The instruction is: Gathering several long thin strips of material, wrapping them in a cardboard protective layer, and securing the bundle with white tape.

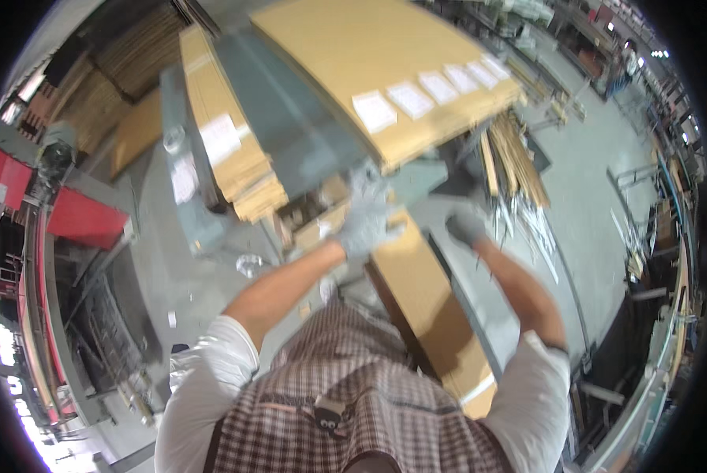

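Note:
My left hand (369, 224), in a grey work glove, is over the far end of a long brown cardboard stack (428, 296) beside my body. Its fingers are spread and the thumb points right; whether it touches the cardboard I cannot tell. Something pale and blurred lies just beyond its fingertips. My right hand (467, 228), gloved in darker grey, hangs right of that stack, its fingers smeared and partly turned away. Ahead of both hands lies a wide pile of flat cardboard sheets (393, 55) with several white paper labels (374, 112) along its near edge.
A narrow cardboard bundle (225, 142) with a paper on it lies on the grey table (278, 118) at left. Upright cardboard strips (515, 162) stand right of the wide pile. Red machinery (85, 219) is at far left. A person (625, 67) stands far off at the right.

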The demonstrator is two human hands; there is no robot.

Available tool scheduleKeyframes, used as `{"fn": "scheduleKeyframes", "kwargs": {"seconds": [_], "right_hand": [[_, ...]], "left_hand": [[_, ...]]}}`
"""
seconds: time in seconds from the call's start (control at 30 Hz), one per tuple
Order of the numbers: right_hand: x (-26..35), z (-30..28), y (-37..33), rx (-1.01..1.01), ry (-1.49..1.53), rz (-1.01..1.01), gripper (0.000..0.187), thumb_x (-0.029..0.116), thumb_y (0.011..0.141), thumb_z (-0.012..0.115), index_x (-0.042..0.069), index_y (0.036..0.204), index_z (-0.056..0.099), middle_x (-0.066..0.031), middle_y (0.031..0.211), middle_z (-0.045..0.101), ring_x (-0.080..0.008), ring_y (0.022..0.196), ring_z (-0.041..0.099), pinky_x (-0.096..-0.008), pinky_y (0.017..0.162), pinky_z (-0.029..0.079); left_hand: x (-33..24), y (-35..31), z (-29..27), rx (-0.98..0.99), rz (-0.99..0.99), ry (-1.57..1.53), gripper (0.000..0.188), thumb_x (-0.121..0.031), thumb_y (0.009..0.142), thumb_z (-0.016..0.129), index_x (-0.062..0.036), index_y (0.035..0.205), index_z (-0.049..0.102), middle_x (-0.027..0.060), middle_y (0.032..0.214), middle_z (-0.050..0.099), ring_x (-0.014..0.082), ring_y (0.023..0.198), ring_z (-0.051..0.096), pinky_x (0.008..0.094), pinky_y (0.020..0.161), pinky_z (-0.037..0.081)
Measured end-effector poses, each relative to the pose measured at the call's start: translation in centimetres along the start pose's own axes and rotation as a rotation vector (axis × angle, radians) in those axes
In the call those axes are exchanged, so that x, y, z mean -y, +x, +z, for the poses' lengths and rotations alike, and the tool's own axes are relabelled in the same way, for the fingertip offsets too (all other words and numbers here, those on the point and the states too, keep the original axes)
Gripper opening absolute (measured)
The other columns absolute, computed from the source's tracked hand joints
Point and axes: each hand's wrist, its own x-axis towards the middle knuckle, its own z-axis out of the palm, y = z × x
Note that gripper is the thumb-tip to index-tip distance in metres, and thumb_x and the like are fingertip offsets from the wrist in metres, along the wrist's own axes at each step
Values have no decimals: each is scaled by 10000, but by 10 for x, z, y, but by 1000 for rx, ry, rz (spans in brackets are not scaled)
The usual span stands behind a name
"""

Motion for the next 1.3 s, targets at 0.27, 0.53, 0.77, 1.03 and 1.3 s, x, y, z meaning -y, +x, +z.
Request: {"fn": "scheduleKeyframes", "kwargs": {"seconds": [0.27,0.53,0.77,1.03,1.3], "right_hand": [[142,-262,-174,-296,1530,693,470,310,953,537,22,1325,530,-118,1238,577,-200,1000,596,-279,857,508],[400,-275,-334,-266,409,690,541,360,892,580,-48,1247,592,-173,1159,640,-269,1002,633,-401,908,487],[357,-412,-370,-875,190,751,555,370,870,601,-38,1245,593,-155,1188,623,-257,1018,622,-390,919,487],[341,-272,-228,268,553,365,573,382,844,625,-27,1243,593,-134,1221,604,-242,1038,608,-378,933,487],[353,-164,-166,415,1225,296,811,215,693,870,3,1350,445,-113,1308,522,-238,1144,566,-355,943,503]], "left_hand": [[-269,-34,-48,912,708,-683,557,-555,699,685,-13,821,727,190,884,712,362,887,659,468,759,505],[-361,-52,-33,546,871,-360,782,-613,542,776,-23,1046,676,188,990,672,326,950,657,427,834,515],[-220,-102,-126,454,616,-994,904,-453,504,860,-68,1263,555,171,1083,630,349,1069,608,430,866,521],[-146,-202,-193,300,110,-846,1091,-279,525,914,-28,1428,356,200,1318,481,343,1226,499,421,1068,408],[-133,-274,-203,43,-300,-791,1216,-320,474,940,10,1430,266,232,1319,417,360,1267,442,431,1112,353]]}}
